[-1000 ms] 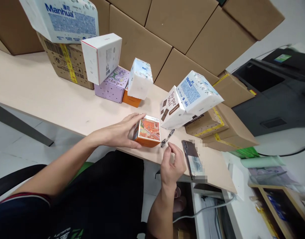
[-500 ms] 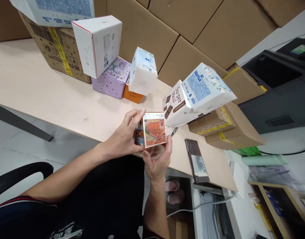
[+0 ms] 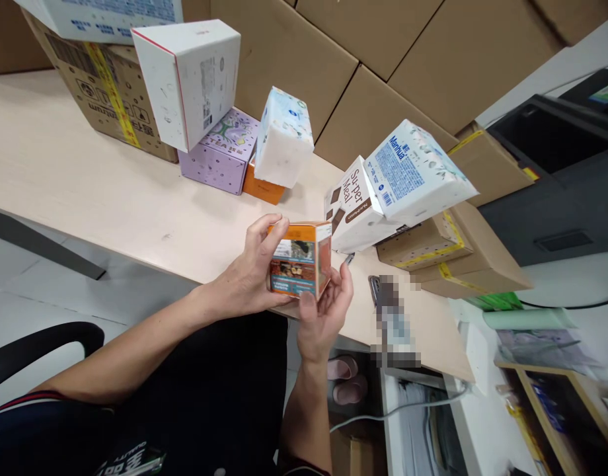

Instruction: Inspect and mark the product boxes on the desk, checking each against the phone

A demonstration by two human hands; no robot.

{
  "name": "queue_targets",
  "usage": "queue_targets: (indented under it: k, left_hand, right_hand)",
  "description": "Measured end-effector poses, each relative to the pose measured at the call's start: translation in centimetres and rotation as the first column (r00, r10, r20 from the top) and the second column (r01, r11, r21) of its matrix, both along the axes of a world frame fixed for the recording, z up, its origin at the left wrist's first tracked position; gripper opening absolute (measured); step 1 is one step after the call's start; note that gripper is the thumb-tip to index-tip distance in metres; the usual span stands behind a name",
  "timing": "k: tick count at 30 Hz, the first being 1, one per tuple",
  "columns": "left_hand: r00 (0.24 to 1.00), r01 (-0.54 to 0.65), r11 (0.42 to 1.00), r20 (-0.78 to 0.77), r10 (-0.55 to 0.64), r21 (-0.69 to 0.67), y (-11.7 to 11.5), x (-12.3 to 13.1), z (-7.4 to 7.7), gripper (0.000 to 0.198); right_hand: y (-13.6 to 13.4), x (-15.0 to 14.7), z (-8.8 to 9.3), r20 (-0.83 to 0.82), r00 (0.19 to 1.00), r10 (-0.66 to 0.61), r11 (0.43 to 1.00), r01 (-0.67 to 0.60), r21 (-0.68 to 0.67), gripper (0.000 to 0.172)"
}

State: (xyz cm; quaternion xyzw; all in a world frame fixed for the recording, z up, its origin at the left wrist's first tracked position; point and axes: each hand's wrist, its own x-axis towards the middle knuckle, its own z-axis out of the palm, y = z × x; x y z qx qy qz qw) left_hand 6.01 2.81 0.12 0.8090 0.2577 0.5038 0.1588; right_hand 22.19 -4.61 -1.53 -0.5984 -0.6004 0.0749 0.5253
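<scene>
A small orange box (image 3: pixel 295 268) with printed pictures is held up between both hands, over the front edge of the table. My left hand (image 3: pixel 257 271) grips its left side, thumb below and fingers at the top corner. Around the lower right corner and right side closes my right hand (image 3: pixel 326 311), its thumb on the front face. The printed face with small photos is turned to me; a red-orange picture face shows at a slant on the right. Just behind stands a white Su-per Meal box (image 3: pixel 353 211), with a pen (image 3: pixel 350 258) by its base.
A Manhua tissue pack (image 3: pixel 408 172) leans on the white box. Further left are another tissue pack (image 3: pixel 287 142), a purple tea box (image 3: pixel 215 162), a white box (image 3: pixel 195 86) and a carton (image 3: pixel 120 106). A blurred-out phone (image 3: pixel 396 324) lies right on the table (image 3: pixel 175 225).
The small box has been turned, so its side with small photos now faces me and the red picture face points right. My right hand has shifted slightly right around it.
</scene>
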Motion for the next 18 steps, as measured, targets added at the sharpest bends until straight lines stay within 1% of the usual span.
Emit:
queue_targets:
  k: [3,6,8,11,14,16,18]
  left_hand:
    - [0.998,0.062,0.997,0.000,-0.062,-0.050,0.1,-0.1,0.1,0.135]
    - [0.991,0.135,0.985,0.005,-0.135,-0.106,0.1,-0.1,0.1,0.132]
    - [0.989,0.149,0.980,0.036,-0.145,-0.134,0.1,-0.2,0.1,0.131]
    - [0.989,0.138,0.973,0.085,-0.124,-0.184,0.1,-0.2,-0.1,0.131]
    - [0.986,0.141,0.959,0.124,-0.113,-0.245,0.1,-0.2,-0.3,0.128]
    - [0.983,0.140,0.955,0.153,-0.102,-0.262,0.1,-0.2,-0.3,0.125]
    - [0.984,0.119,0.964,0.160,-0.082,-0.238,0.1,-0.2,-0.2,0.124]
  right_hand:
    - [-0.1,0.6,0.6,-0.259,0.964,0.058,0.997,-0.072,-0.043,0.064]
    - [0.0,1.0,1.1,-0.372,0.925,0.076,0.992,-0.107,-0.063,0.060]
    - [0.2,1.1,1.3,-0.383,0.919,0.091,0.989,-0.129,-0.075,0.060]
    - [0.4,1.0,1.4,-0.353,0.925,0.137,0.981,-0.177,-0.083,0.060]
    - [0.4,0.8,1.1,-0.293,0.944,0.150,0.984,-0.172,-0.051,0.062]
    - [0.3,0.7,0.7,-0.251,0.959,0.133,0.990,-0.140,-0.009,0.068]
    - [0.2,0.6,0.4,-0.215,0.970,0.114,0.993,-0.113,0.018,0.079]
